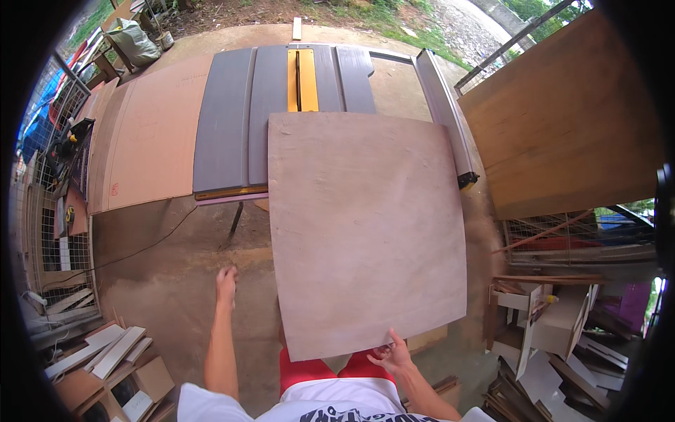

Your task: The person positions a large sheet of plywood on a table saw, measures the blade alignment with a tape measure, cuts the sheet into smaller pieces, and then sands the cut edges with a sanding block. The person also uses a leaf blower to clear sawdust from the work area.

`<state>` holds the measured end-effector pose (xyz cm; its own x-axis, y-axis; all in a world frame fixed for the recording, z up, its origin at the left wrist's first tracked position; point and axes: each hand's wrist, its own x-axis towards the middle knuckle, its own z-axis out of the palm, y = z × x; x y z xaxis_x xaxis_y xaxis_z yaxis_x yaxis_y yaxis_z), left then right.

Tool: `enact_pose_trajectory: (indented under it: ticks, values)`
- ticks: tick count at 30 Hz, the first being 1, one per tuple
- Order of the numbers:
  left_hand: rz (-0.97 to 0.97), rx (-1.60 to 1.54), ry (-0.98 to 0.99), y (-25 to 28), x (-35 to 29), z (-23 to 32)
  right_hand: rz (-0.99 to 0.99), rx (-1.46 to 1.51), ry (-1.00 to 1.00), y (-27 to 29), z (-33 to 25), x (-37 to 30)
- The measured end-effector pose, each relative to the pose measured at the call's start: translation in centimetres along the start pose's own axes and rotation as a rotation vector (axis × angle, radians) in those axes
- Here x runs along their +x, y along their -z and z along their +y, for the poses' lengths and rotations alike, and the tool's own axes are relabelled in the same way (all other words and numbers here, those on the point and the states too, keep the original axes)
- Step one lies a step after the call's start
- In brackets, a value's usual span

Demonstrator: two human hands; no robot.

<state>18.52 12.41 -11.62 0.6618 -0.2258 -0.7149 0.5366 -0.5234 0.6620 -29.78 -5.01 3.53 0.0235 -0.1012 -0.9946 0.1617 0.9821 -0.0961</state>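
Note:
A large greyish-brown plywood sheet spans from just before my body to the table saw, its far part lying over the saw's grey top. At the sheet's near edge, my right hand grips it, the thumb on the upper face and the other fingers at the edge, partly hidden. My left hand hangs in the air left of the sheet, apart from it, with its fingers loosely curled and nothing seen in them. Beyond the sheet's far edge shows the saw's yellow insert plate, with a dark slot along it.
Left of the saw lies a pinkish board. A long metal fence runs along the saw's right side. A big brown panel leans at the right. Wood offcuts are piled at lower left, and a dark cord crosses the floor.

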Motion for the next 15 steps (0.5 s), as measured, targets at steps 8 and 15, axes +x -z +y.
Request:
enact_pose_trajectory:
  ticks: [8,15]
  values:
    - [-0.031,-0.750,0.410,-9.3,-32.8,-15.9,-0.204,-0.175,-0.351,1.8,-4.0,-0.5]
    - [-0.327,-0.847,0.363,-29.1,-35.3,-14.8,-0.511,-0.918,-0.159,4.5,-7.1,0.2]
